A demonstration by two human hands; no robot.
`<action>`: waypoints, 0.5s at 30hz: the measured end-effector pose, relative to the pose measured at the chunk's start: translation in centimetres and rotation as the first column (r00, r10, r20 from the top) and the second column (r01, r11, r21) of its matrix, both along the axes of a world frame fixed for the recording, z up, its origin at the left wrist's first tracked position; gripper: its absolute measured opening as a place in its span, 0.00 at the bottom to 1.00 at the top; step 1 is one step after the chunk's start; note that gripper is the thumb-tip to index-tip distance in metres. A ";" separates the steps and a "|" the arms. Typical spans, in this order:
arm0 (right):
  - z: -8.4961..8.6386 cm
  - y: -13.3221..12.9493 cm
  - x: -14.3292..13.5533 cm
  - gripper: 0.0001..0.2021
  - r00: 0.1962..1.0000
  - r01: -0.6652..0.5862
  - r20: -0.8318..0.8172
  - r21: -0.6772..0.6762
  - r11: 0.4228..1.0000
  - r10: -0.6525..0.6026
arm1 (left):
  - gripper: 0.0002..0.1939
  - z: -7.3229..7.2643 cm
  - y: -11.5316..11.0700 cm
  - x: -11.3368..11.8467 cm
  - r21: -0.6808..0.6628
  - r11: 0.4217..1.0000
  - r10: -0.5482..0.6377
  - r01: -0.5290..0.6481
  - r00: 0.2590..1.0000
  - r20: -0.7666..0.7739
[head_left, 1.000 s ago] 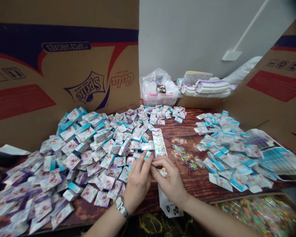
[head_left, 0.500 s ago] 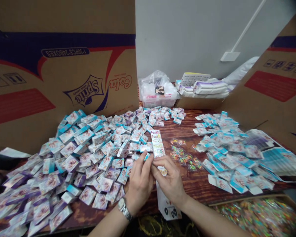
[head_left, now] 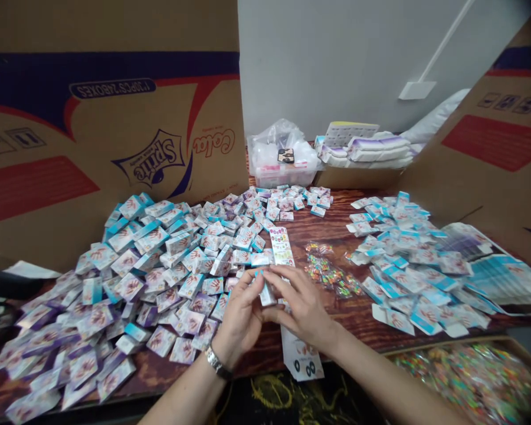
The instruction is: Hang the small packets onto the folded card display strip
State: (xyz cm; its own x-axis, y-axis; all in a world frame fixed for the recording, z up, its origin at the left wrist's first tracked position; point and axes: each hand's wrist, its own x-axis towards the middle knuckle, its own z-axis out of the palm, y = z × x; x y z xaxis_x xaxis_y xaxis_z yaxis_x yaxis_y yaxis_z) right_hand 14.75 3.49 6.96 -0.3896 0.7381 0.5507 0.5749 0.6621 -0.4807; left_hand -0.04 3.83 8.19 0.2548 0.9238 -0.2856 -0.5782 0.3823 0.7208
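Observation:
Between my two hands, over the near middle of the table, is a small white and blue box (head_left: 268, 295). My left hand (head_left: 241, 316), with a watch at the wrist, grips the box from the left with thumb and fingers. Curled over its right side and top, my right hand (head_left: 303, 307) holds it too; its fingers hide part of the box. Beneath the hands lies a strip of printed sticker sheets (head_left: 283, 248), its near end hanging at the table's edge. Left of my hands spreads a big heap of closed small boxes (head_left: 168, 265).
Clear packets of colourful bits (head_left: 330, 274) lie right of the strip. Farther right are flattish blue and white cartons (head_left: 416, 271) and a fanned stack (head_left: 508, 283). A carton of packets (head_left: 473, 378) sits at lower right. Large cardboard boxes (head_left: 172, 118) flank the table.
My hands have turned the small box so its white face and blue end show. My right hand's fingers have moved over its top. The view has shifted slightly.

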 end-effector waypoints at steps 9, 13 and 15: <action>-0.5 1.2 2.3 0.27 0.994 0.021 0.110 -0.025 0.999 -0.018 | 0.19 2.0 5.9 -4.7 0.521 0.780 0.419 0.347 0.329 -0.846; -0.1 3.3 4.6 0.24 0.981 0.139 0.152 -0.091 0.986 -0.124 | 0.31 6.8 12.3 -9.3 0.566 0.725 0.670 0.391 -0.210 -0.712; -0.7 4.2 5.9 0.23 0.968 0.145 0.227 -0.145 0.979 -0.110 | 0.35 7.8 13.4 -10.1 0.592 0.682 0.726 0.430 -0.300 -0.618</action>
